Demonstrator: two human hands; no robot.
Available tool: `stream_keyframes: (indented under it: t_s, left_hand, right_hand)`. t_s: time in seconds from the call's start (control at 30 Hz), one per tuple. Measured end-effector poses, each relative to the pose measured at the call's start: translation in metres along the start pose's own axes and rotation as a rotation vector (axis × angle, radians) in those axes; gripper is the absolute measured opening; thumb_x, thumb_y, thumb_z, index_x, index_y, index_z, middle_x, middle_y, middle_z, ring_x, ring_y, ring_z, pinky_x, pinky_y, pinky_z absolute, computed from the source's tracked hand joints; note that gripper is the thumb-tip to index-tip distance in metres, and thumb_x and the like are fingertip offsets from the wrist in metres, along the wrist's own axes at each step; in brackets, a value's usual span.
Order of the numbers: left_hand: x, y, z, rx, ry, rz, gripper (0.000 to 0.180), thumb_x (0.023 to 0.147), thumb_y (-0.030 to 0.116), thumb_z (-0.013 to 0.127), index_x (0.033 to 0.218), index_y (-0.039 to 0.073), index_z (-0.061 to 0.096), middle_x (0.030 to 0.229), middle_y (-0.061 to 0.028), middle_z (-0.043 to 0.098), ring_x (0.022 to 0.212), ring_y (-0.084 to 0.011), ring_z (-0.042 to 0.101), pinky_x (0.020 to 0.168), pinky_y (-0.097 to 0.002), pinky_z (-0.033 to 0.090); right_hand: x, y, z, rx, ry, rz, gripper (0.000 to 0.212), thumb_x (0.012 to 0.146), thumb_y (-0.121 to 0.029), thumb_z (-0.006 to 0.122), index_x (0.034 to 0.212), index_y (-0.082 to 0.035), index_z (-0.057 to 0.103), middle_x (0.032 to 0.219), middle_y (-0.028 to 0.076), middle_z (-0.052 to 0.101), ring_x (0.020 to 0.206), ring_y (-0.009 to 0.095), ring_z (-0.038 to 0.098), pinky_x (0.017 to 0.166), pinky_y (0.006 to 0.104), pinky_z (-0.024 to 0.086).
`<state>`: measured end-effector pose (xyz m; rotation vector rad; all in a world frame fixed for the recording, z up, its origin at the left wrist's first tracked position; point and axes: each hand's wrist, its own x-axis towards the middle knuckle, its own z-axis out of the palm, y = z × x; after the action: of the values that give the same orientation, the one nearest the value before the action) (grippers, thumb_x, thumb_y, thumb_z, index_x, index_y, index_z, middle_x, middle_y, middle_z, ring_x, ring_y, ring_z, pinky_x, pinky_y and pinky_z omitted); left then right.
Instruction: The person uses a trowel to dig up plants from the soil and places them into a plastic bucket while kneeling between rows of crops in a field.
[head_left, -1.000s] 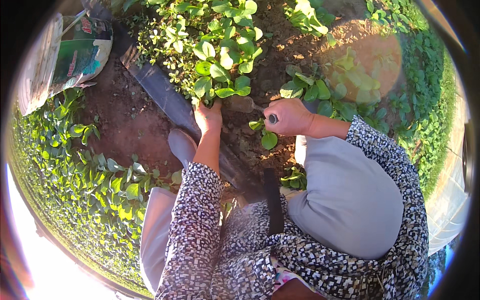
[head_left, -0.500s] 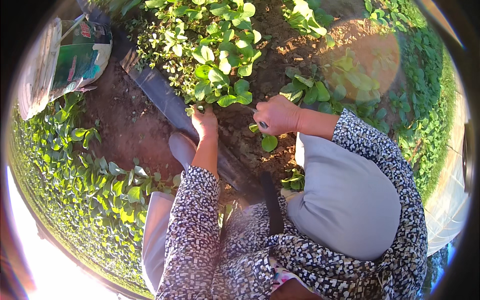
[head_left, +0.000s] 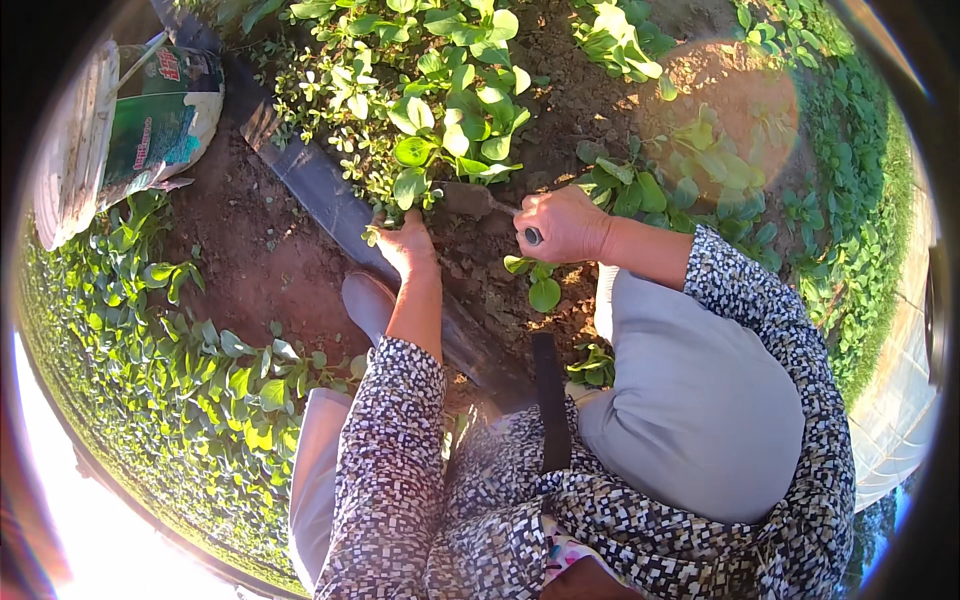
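My right hand [head_left: 563,225] is closed round the handle of a small trowel [head_left: 466,199], whose flat, soil-coloured blade points left at the foot of the broad-leaved green plants [head_left: 465,110]. The round end of the handle shows below my fingers. My left hand [head_left: 408,247] reaches in just left of the blade, its fingers at soil level among small leafy plants [head_left: 374,234]. Some of those leaves stick out by the fingertips, which are partly hidden by foliage. A small broad-leaved seedling [head_left: 543,290] stands in the soil below my right hand.
A tipped white and green bucket [head_left: 165,115] lies at the upper left. A dark flat strip [head_left: 320,190] runs diagonally across the soil beside my shoe [head_left: 368,300]. Dense leafy beds [head_left: 225,400] fill the left side, with more greenery [head_left: 850,160] at the right.
The trowel blade, hidden by leaves before, now shows between my hands. My right hand has shifted slightly right, and the broad leaves have moved up, off the left hand's fingertips.
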<state>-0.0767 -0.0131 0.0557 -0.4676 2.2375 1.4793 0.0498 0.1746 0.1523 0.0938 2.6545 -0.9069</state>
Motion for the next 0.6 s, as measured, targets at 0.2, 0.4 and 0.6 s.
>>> stream_keyframes:
  t_s: [0.2,0.4,0.6]
  left_hand:
    - [0.011,0.009,-0.001,0.109,-0.118,0.107,0.081,0.065,0.019,0.083,0.13,-0.004,0.039,0.128,-0.018,0.049,0.113,-0.0284,0.05,0.097,-0.0355,0.038]
    - [0.022,0.003,0.007,0.575,-0.016,0.476,0.056,0.073,0.012,0.074,0.122,0.003,0.048,0.107,-0.0134,0.06,0.093,-0.0245,0.056,0.085,-0.0363,0.044]
    - [0.059,-0.049,-0.016,-0.179,-0.195,0.053,0.035,0.086,0.001,0.055,0.121,0.003,0.05,0.106,-0.0066,0.062,0.088,-0.016,0.056,0.08,-0.029,0.045]
  right_hand:
    - [0.003,0.004,-0.002,-0.003,0.006,-0.028,0.018,0.074,-0.027,0.055,0.067,-0.013,0.064,0.068,0.006,0.06,0.064,0.027,0.062,0.055,0.0411,0.049]
    - [0.03,0.0,0.009,-0.127,-0.099,-0.154,0.016,0.074,-0.026,0.056,0.072,-0.014,0.065,0.075,0.007,0.062,0.066,0.027,0.063,0.057,0.0413,0.05]
    - [0.024,-0.004,0.0,0.08,-0.124,0.02,0.017,0.072,-0.026,0.056,0.065,-0.012,0.061,0.065,0.009,0.059,0.064,0.031,0.06,0.057,0.0437,0.046]
